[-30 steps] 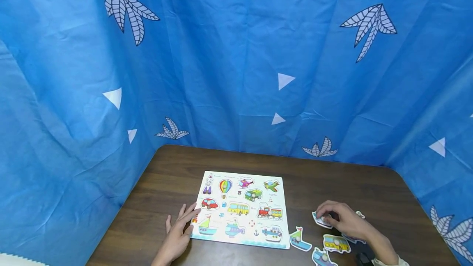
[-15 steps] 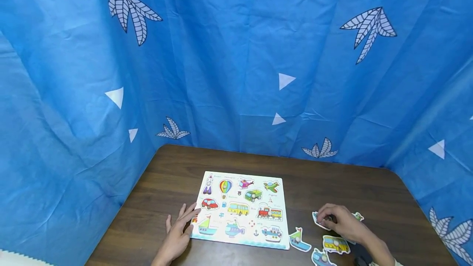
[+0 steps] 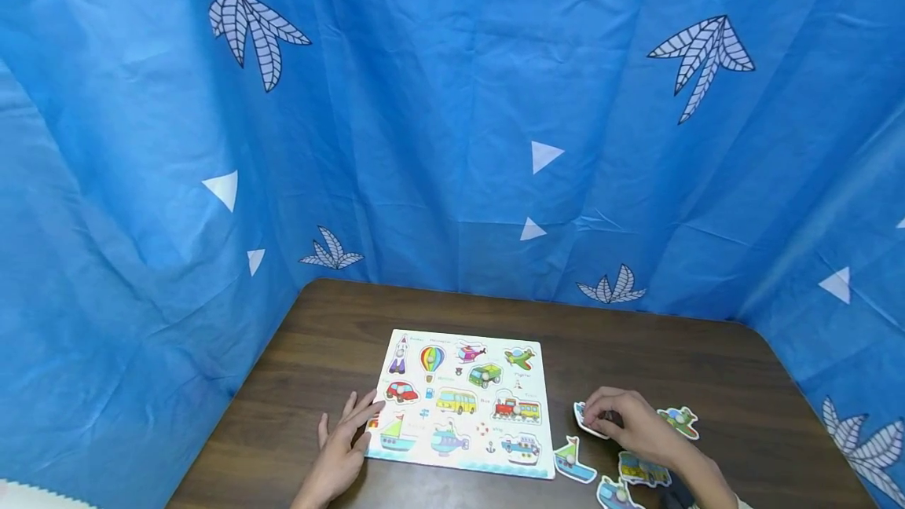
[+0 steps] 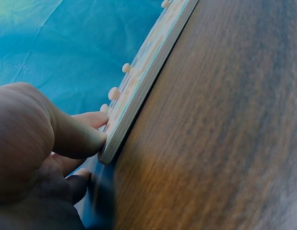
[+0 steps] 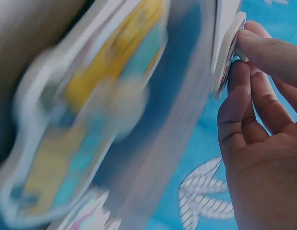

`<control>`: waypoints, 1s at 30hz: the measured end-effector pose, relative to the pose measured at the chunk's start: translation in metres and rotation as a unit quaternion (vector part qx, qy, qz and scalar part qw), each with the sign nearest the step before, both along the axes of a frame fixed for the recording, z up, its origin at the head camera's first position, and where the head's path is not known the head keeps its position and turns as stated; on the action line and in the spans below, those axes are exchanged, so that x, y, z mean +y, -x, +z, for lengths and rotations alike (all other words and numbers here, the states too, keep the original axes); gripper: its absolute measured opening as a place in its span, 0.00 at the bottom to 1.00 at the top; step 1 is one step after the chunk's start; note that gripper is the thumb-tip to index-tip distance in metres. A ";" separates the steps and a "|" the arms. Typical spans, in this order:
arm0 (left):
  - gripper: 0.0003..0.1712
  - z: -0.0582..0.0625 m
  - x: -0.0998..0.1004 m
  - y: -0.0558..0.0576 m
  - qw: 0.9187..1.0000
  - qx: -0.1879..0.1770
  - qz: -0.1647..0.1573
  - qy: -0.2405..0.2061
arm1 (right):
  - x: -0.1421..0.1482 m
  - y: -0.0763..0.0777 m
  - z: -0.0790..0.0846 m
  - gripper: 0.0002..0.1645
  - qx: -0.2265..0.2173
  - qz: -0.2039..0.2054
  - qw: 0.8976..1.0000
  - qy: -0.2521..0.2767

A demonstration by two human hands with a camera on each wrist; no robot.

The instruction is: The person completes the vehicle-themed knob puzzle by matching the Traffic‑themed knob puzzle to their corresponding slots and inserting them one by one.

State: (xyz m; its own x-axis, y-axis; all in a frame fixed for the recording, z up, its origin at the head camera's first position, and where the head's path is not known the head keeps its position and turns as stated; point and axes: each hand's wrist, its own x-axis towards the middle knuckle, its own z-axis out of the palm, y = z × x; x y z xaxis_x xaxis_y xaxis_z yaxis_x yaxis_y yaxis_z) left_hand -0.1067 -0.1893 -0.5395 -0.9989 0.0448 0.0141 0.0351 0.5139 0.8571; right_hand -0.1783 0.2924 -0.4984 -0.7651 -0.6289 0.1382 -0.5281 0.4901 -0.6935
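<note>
My left hand [image 3: 341,450] rests at the left edge of a white wooden vehicle puzzle board [image 3: 477,467], fingertips on its surface. In the left wrist view the thumb [image 4: 86,141] touches the board's edge. To the right of the board, my right hand [image 3: 636,424] pinches a puzzle piece [image 3: 580,415] with a white rim and some blue, mostly covered by the fingers. The right wrist view shows the piece [image 5: 228,55] edge-on, thumb and fingers at its knob.
Near the right hand lie a yellow bus piece [image 3: 643,471], a green plane piece [image 3: 680,421], a sailboat piece [image 3: 571,462] and a blue-purple piece [image 3: 613,493]. Several knobbed pieces sit in the board. A blue patterned curtain [image 3: 424,140] hangs behind the brown table [image 3: 339,328].
My right hand has moved left toward the board with the puzzle piece, uncovering the green plane piece. The left hand has stayed put.
</note>
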 end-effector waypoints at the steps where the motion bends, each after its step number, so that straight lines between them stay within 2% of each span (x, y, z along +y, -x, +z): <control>1: 0.29 -0.001 0.000 0.000 1.000 0.001 0.000 0.000 | -0.004 -0.001 0.001 0.07 -0.003 0.006 1.000 0.001; 9: 0.29 -0.001 0.003 0.002 1.000 0.006 0.007 0.003 | -0.028 -0.002 0.009 0.07 -0.002 0.029 0.999 -0.019; 16: 0.29 -0.001 0.002 0.002 1.000 -0.013 0.007 0.008 | -0.045 -0.006 0.011 0.06 -0.018 0.040 0.999 -0.027; 25: 0.29 -0.001 0.002 -0.001 1.000 -0.016 0.012 0.015 | -0.064 -0.012 0.000 0.07 -0.019 0.079 0.997 -0.012; 30: 0.29 0.000 0.002 0.000 1.000 -0.015 0.010 0.014 | -0.076 -0.014 -0.006 0.07 0.001 0.102 0.995 -0.009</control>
State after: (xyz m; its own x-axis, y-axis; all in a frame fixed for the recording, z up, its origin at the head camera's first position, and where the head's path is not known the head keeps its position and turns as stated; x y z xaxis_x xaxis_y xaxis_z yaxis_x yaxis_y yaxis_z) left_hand -0.1067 -0.1870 -0.5393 -0.9996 0.0239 -0.0167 -0.0012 0.5372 0.8434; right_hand -0.1646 0.2161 -0.5042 -0.6213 -0.7734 0.1259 -0.6188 0.3857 -0.6843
